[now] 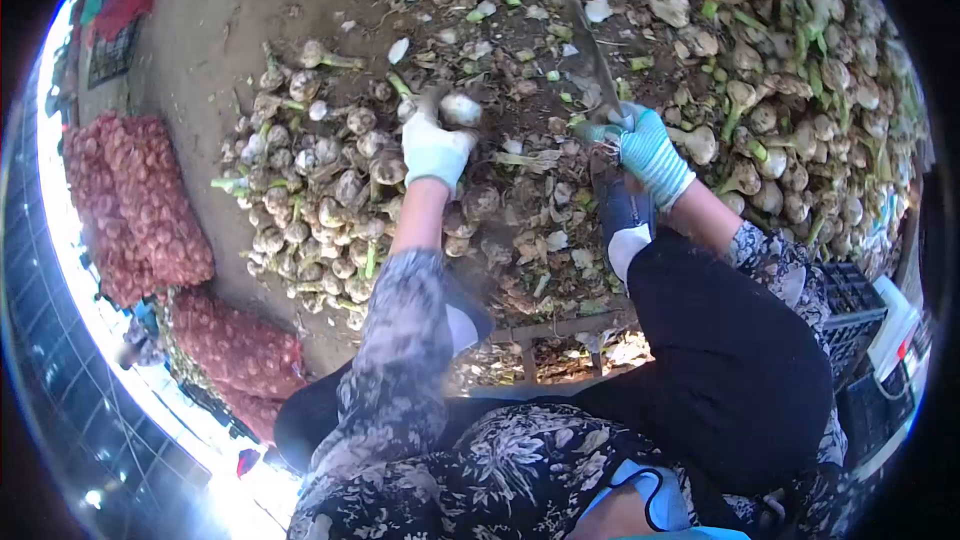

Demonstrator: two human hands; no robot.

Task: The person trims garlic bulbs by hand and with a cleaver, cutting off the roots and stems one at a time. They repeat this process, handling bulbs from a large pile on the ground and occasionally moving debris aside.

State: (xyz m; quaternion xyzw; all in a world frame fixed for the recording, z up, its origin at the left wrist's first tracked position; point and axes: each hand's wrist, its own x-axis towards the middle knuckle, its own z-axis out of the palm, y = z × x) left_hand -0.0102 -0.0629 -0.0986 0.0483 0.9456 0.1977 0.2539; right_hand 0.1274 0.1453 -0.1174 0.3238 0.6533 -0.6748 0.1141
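Note:
My left hand, in a pale work glove, is over the right side of a heap of garlic bulbs. A whitish garlic bulb is at its fingertips, which are smeared by motion; the fingers look closed on it. My right hand, in a green-and-white striped glove, is closed round the handle end of a knife. The long, dark knife blade points up and away from me. Some stringy bits show by the right fingers, too small to name. My right shoe is just below that hand.
A big pile of untrimmed garlic with stems lies along the right. Cut stems and peelings litter the ground between my hands. Filled red mesh sacks stand at the left. A dark plastic crate is at the right.

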